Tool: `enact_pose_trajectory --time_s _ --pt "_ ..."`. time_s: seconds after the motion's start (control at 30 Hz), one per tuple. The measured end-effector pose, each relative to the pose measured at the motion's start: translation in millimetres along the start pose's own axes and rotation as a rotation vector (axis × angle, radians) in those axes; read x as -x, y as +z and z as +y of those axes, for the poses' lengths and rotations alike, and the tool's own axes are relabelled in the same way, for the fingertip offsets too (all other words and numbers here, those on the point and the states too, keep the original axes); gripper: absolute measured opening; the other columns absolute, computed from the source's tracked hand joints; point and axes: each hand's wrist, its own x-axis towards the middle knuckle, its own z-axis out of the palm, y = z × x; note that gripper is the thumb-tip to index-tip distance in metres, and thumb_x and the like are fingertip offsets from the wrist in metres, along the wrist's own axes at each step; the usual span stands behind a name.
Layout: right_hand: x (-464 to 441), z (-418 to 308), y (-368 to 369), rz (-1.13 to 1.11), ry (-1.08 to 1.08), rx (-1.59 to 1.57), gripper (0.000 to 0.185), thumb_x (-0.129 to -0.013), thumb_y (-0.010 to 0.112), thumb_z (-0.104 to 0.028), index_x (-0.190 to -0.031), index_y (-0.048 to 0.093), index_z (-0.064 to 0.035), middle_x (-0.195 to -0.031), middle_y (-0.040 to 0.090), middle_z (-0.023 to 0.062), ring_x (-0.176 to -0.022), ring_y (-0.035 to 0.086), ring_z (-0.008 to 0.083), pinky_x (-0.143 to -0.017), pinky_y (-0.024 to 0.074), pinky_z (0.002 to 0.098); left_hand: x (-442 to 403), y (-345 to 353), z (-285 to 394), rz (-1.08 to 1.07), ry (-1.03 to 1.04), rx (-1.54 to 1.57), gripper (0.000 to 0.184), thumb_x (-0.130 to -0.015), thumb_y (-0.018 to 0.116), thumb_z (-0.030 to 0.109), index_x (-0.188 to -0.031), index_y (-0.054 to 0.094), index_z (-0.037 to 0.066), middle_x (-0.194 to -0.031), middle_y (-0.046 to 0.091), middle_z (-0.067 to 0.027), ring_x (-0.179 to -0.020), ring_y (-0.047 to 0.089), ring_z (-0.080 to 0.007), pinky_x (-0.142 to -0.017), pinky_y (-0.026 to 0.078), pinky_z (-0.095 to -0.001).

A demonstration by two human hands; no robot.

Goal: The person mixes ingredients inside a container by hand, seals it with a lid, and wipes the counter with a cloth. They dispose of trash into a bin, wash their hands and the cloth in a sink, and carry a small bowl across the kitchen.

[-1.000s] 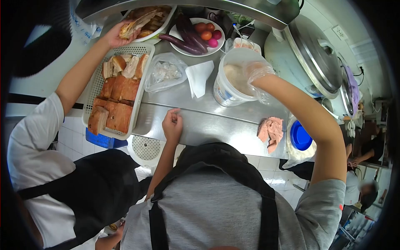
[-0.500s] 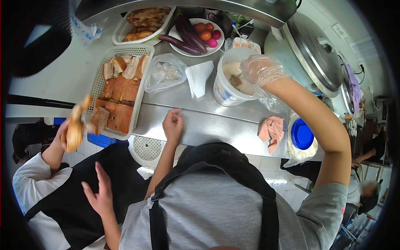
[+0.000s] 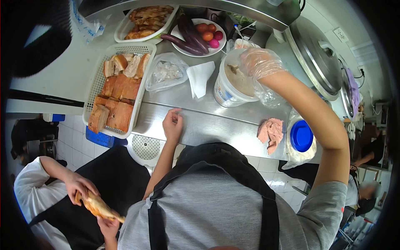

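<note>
My right hand, in a clear plastic glove, is at the right rim of a white bucket. Inside the bucket lies pale powder with a small brown lump near its top edge. The fingers of this hand are blurred by the plastic, so their grip cannot be made out. My left hand rests on the steel counter near its front edge, fingers curled, with nothing visible in them. A white napkin and a clear bag of pale lumps lie between the bucket and a basket of meat slabs.
A perforated basket stands left, another tray behind it. A plate bears eggplants and tomatoes. Right are a pink cloth, a blue lid and a large pot. A co-worker at the left holds a meat piece.
My right hand has lifted from inside the bucket to its right rim. The co-worker has carried a meat piece from the back tray down to the lower left and now holds it in both hands.
</note>
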Motion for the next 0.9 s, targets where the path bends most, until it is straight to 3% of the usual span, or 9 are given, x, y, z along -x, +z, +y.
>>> enact_pose_trajectory --time_s 0.17,0.37,0.47,0.57,0.77,0.9 --pt "-6.0 5.3 3.5 0.082 -0.088 0.001 0.023 -0.080 0.060 -0.019 -0.089 0.072 -0.0013 -0.093 0.068 0.0187 -0.087 0.066 0.0344 -0.074 0.0534 0.0426 0.1 0.5 -0.2 -0.002 0.006 0.000 0.021 -0.081 0.060 0.001 -0.100 0.065 0.007 -0.062 0.052 0.0007 -0.056 0.049 -0.0076 -0.054 0.042 -0.0226" --pt "-3.5 -2.0 -7.4 0.093 -0.013 -0.036 0.021 -0.080 0.059 -0.017 -0.086 0.072 -0.0019 -0.091 0.068 0.0186 -0.085 0.066 0.0349 -0.072 0.0535 0.0428 0.1 0.4 0.1 0.000 0.001 -0.017 0.021 -0.081 0.060 0.001 -0.100 0.065 0.007 -0.062 0.053 0.0008 -0.056 0.049 -0.0076 -0.054 0.042 -0.0230" --pt "-4.1 3.6 -0.6 0.244 -0.157 -0.078 0.021 -0.080 0.058 -0.016 -0.090 0.072 -0.0038 -0.091 0.068 0.0189 -0.084 0.066 0.0352 -0.071 0.0535 0.0434 0.1 0.1 1.4 -0.008 -0.018 -0.009 0.021 -0.081 0.060 0.001 -0.100 0.065 0.007 -0.062 0.053 0.0009 -0.056 0.049 -0.0070 -0.055 0.042 -0.0229" --pt "-11.1 3.7 -15.4 0.037 -0.088 -0.019 0.024 -0.082 0.056 -0.015 -0.095 0.068 0.0008 -0.096 0.067 0.0211 -0.087 0.065 0.0368 -0.074 0.0535 0.0425 -0.3 -0.5 2.7 -0.006 -0.011 -0.026 0.021 -0.081 0.060 0.002 -0.100 0.065 0.007 -0.062 0.053 0.0008 -0.057 0.049 -0.0071 -0.055 0.042 -0.0229" --pt "-26.8 16.1 2.6 -0.091 0.145 -0.012 0.025 -0.078 0.061 -0.016 -0.099 0.070 -0.0044 -0.099 0.068 0.0186 -0.089 0.066 0.0339 -0.073 0.0535 0.0403 0.6 -0.8 2.3 0.015 0.023 -0.035 0.020 -0.081 0.061 0.002 -0.100 0.065 0.007 -0.062 0.054 -0.0001 -0.057 0.050 -0.0079 -0.055 0.043 -0.0234" --pt "-20.0 32.0 39.4 -0.145 0.071 0.019 0.028 -0.081 0.058 -0.018 -0.103 0.069 -0.0049 -0.101 0.067 0.0196 -0.092 0.066 0.0337 -0.077 0.0530 0.0407 0.2 -0.6 -0.9 0.011 0.008 -0.044 0.020 -0.081 0.060 0.003 -0.100 0.065 0.007 -0.062 0.054 -0.0001 -0.057 0.050 -0.0078 -0.055 0.042 -0.0234"
